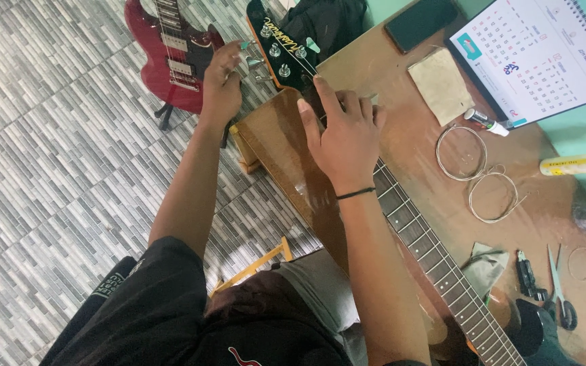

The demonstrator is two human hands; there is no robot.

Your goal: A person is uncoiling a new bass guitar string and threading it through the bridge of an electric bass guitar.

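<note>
— What's hidden on the black headstock (281,42)?
— Its lower end, under the right hand (342,135); the guitar body is cut off at the frame's bottom edge.
— And the hands?
— The left hand (222,78) pinches a tuning peg (247,47) on the headstock's left edge. The right hand's fingers are spread, pressing the strings just below it.
— Its look?
— Glossy black, silver pegs, lying over the brown table (408,142) corner.

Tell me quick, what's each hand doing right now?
Left hand: closed on a metal tuning peg of the black guitar headstock.
Right hand: open, fingers pressing near the nut.
</note>
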